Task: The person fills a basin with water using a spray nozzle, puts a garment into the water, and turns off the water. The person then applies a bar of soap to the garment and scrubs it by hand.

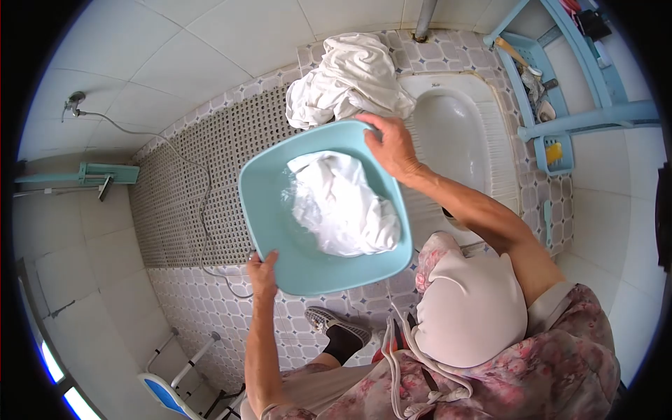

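As left hand clamps mid-frame basin lower left, right hand upper right, white cloth inside looks soft, likely heavy; wetness hard to judge from here; opposite corners best grip.

No lettering, number or sign can be read. A small dark mark stands on the rim of the white, oval-bowled ceramic squat toilet, too tiny to make out.
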### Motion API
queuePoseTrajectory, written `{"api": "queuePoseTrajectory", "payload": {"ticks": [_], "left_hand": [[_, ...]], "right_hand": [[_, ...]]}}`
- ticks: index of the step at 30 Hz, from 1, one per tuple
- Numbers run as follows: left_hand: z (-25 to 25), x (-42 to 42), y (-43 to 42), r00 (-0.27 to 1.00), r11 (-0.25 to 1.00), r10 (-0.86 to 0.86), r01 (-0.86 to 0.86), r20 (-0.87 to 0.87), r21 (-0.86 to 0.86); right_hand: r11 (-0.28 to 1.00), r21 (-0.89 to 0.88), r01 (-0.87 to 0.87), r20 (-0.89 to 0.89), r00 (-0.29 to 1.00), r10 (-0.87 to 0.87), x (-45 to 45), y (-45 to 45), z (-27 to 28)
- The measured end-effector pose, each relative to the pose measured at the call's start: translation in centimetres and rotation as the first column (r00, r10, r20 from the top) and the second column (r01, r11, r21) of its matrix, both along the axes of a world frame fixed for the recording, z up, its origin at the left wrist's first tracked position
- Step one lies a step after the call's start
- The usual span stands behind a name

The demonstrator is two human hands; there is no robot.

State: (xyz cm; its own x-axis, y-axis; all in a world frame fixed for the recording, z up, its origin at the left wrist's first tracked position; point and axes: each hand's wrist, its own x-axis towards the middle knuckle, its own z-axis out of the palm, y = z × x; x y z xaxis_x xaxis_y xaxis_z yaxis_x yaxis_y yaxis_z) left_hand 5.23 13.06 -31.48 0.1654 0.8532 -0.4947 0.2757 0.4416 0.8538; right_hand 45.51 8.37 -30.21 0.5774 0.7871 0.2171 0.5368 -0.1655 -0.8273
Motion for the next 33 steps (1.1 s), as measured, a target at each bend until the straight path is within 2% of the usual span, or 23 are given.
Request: {"api": "queuePoseTrajectory", "payload": {"ticks": [2, 3, 5, 11, 12, 13, 14, 15, 16, 17, 19, 22, 25, 26, 29, 30, 33], "left_hand": [[-1.7, 2.0, -1.8, 1.0, 1.0, -0.008, 0.008, -0.018, 0.008], [-2.0, 2.9, -2.3, 1.0, 1.0, -0.01, 0.011, -0.029, 0.024], [-2.0, 4.8, -3.2, 0.999, 0.998, -0.011, 0.014, -0.05, 0.066], [-0.7, 7.0, -4.7, 0.968, 0.989, -0.064, 0.093, -0.244, 0.112], [-0.8, 7.0, -5.2, 0.965, 0.985, -0.083, 0.117, -0.247, 0.126], [-0.9, 7.1, -5.7, 0.963, 0.98, -0.103, 0.14, -0.247, 0.14], [-0.6, 7.3, -6.2, 0.925, 0.962, -0.139, 0.21, -0.352, 0.172], [0.3, 7.6, -6.4, 0.875, 0.938, -0.167, 0.282, -0.454, 0.2], [1.2, 8.1, -6.6, 0.815, 0.909, -0.183, 0.354, -0.55, 0.222], [2.4, 8.9, -6.6, 0.735, 0.826, -0.071, 0.423, -0.675, 0.374], [4.2, 10.8, -6.7, 0.553, 0.565, 0.224, 0.598, -0.803, 0.569], [3.7, 12.8, -6.7, 0.643, 0.569, 0.027, 0.62, -0.766, 0.541], [3.0, 16.4, -7.2, 0.57, 0.607, 0.072, 0.626, -0.819, 0.489], [2.7, 17.5, -7.1, 0.564, 0.603, 0.069, 0.633, -0.823, 0.485], [0.6, 20.7, -7.6, 0.605, 0.654, 0.055, 0.579, -0.794, 0.487], [-0.7, 21.2, -7.9, 0.654, 0.7, -0.019, 0.548, -0.756, 0.457], [-3.7, 21.6, -8.6, 0.745, 0.88, -0.022, 0.33, -0.666, 0.341]], "right_hand": [[0.998, 0.058, 0.011, -0.046, 0.999, -0.009, 1.8, -0.9, 0.3], [1.0, -0.02, 0.023, 0.022, 1.0, -0.023, 2.7, -1.6, -0.2], [0.995, -0.056, 0.079, 0.038, 0.996, -0.076, 3.9, -2.8, -1.4], [0.992, -0.095, 0.08, -0.17, 0.981, -0.095, 6.1, -4.1, -2.6], [0.983, -0.179, 0.043, -0.13, 0.989, -0.067, 6.4, -4.2, -1.6], [0.991, -0.123, 0.048, 0.101, 0.994, -0.035, 6.5, -4.2, -1.2], [0.997, -0.066, 0.036, 0.327, 0.945, -0.012, 6.5, -4.0, -1.1], [1.0, -0.008, 0.008, 0.536, 0.844, -0.002, 6.1, -3.6, 0.0], [0.999, -0.01, -0.032, 0.589, 0.808, 0.032, 5.5, -3.4, 1.3], [0.991, -0.025, -0.131, 0.546, 0.829, 0.124, 4.6, -3.0, 1.4], [0.945, -0.04, -0.325, 0.455, 0.836, 0.307, 3.0, -2.4, 1.2], [0.862, -0.318, -0.395, 0.359, 0.791, 0.495, -1.3, -2.4, -1.3], [0.785, -0.55, -0.285, 0.44, 0.7, 0.563, -3.6, -3.5, -3.6], [0.697, -0.649, -0.303, 0.361, 0.684, 0.633, -3.8, -3.6, -4.3], [0.648, -0.682, -0.338, 0.259, 0.717, 0.647, -3.8, -3.6, -4.4], [0.66, -0.679, -0.322, 0.275, 0.722, 0.635, -3.8, -3.4, -4.4], [0.664, -0.681, -0.307, 0.251, 0.754, 0.607, -3.6, -2.9, -4.6]]}}
